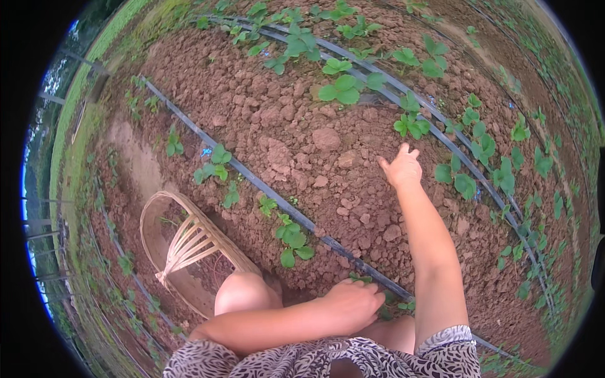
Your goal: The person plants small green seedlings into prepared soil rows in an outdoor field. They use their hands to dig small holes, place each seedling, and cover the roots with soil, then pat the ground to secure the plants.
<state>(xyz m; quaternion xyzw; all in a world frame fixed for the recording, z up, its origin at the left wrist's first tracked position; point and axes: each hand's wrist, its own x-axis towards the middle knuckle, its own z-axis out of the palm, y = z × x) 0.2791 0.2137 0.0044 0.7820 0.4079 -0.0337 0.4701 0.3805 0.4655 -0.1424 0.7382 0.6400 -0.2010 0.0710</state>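
My right hand (404, 165) reaches out over the clumpy brown soil (326, 156), fingers spread and nothing visible in them. Just beyond its fingertips grows a small strawberry plant (412, 125), beside a pair of black drip lines (444, 137). Bent across my front, my left hand (354, 302) has curled fingers beside a nearer drip line (264, 189). Green leaves (361, 278) show around that hand, but what lies under its fingers is hidden.
A woven bamboo basket (236, 250) with a splayed handle stands left of my bare knee (248, 293); some green bits show inside. Several strawberry plants (293, 238) line the drip lines. Larger clods (326, 139) lie mid-bed. More planted rows run to the right.
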